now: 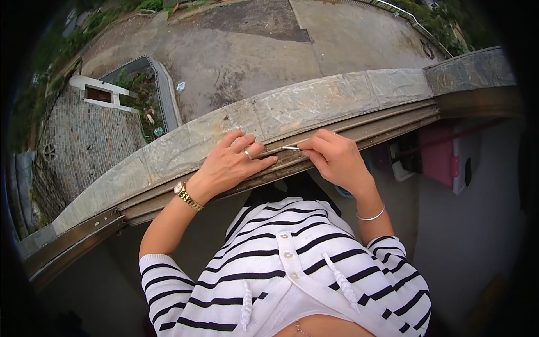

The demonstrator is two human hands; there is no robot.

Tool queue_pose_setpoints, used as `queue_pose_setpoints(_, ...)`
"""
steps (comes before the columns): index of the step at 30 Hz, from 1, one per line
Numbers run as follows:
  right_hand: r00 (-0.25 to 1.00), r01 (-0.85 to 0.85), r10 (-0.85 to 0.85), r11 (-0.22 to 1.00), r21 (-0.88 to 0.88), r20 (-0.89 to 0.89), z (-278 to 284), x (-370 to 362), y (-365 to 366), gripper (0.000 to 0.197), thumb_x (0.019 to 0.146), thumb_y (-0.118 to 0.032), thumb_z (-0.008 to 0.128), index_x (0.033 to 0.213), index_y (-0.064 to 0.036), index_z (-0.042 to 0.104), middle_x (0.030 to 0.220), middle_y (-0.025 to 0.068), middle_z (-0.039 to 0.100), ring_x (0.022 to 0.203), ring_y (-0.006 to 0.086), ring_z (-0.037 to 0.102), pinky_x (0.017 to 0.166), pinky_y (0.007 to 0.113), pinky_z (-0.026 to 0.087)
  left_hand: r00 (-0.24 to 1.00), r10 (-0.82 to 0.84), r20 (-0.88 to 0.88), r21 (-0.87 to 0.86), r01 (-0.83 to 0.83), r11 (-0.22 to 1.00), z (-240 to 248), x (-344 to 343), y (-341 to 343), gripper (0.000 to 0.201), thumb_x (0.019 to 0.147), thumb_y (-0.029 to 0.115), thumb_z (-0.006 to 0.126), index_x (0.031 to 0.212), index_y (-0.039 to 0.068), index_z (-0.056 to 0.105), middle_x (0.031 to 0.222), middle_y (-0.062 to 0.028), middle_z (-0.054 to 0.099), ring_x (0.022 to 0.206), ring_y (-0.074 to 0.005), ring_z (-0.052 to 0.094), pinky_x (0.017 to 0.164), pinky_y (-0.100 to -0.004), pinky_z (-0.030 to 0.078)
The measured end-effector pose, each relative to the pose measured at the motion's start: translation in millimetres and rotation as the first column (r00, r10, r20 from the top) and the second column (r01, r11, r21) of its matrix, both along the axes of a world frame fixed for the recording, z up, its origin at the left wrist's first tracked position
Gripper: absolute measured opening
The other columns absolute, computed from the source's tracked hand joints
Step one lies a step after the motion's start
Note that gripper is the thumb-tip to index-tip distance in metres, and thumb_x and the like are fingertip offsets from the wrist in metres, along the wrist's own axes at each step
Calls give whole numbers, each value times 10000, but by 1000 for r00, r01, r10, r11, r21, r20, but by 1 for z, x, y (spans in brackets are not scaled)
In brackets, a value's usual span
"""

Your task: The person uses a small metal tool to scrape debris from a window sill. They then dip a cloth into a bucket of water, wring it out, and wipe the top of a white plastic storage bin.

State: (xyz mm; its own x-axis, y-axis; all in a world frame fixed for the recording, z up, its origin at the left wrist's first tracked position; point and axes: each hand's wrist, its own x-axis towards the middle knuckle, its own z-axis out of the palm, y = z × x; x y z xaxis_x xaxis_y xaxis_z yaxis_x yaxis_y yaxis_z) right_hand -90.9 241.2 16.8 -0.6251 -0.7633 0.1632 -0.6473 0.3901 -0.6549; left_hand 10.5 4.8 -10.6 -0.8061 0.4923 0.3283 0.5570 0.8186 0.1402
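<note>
My right hand [335, 157] pinches a thin white stick [290, 148] between thumb and fingers. Its free end points left, at the grooves of a brown metal window track [359, 126]. Too little of the stick shows to tell its exact kind. Just left of it, my left hand [229, 163] rests across the track and the inner edge of the grey stone sill [303, 110]. Its fingers are spread and bent a little, with nothing seen in them. A ring and a gold watch [188, 196] are on that hand and wrist; a bangle [371, 215] circles my right wrist.
Beyond the sill lies a concrete yard [241, 62] far below, with a tiled roof [92, 143] on the left. A sliding frame section [76, 242] stands at the track's left end. Under the track at right is a pink container [437, 154].
</note>
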Motion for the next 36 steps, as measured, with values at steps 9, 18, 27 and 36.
queue_pose_setpoints(9, 999, 47, -48, 991, -126, -4, 3, -1, 0, 93, 794, -57, 678, 886, -66, 669, 768, 73, 608, 675, 260, 615, 581, 341, 487, 993, -57, 104, 46, 52, 998, -5, -10, 2, 179, 739, 170, 617, 905, 173, 684, 848, -5, 537, 891, -195, 550, 853, -350, 435)
queue_pose_setpoints(18, 997, 70, -71, 990, -124, 0, 4, 1, 9, 92, 796, -57, 676, 887, -68, 669, 772, 67, 609, 664, 254, 612, 578, 336, 485, 884, 423, 197, 626, -446, 640, 1, -29, -28, 192, 769, 31, 708, 955, 38, 658, 946, -68, 571, 939, -279, 541, 861, -362, 441)
queue_pose_setpoints(27, 975, -87, 101, 993, 82, -198, -17, -11, -16, 70, 785, -73, 667, 851, -92, 656, 803, 51, 612, 737, 251, 608, 633, 355, 492, 996, 38, 78, 209, -53, 976, -4, -17, -20, 248, 641, 70, 725, 862, 183, 713, 946, -18, 556, 967, -253, 537, 858, -404, 436)
queue_pose_setpoints(36, 989, -50, 55, 998, 37, -139, -10, -11, -14, 80, 792, -65, 663, 870, -79, 661, 807, 63, 614, 749, 264, 607, 642, 357, 494, 999, -12, 35, 106, 9, 994, -6, -22, -8, 212, 699, 130, 637, 892, 180, 708, 885, -9, 549, 933, -211, 553, 867, -369, 433)
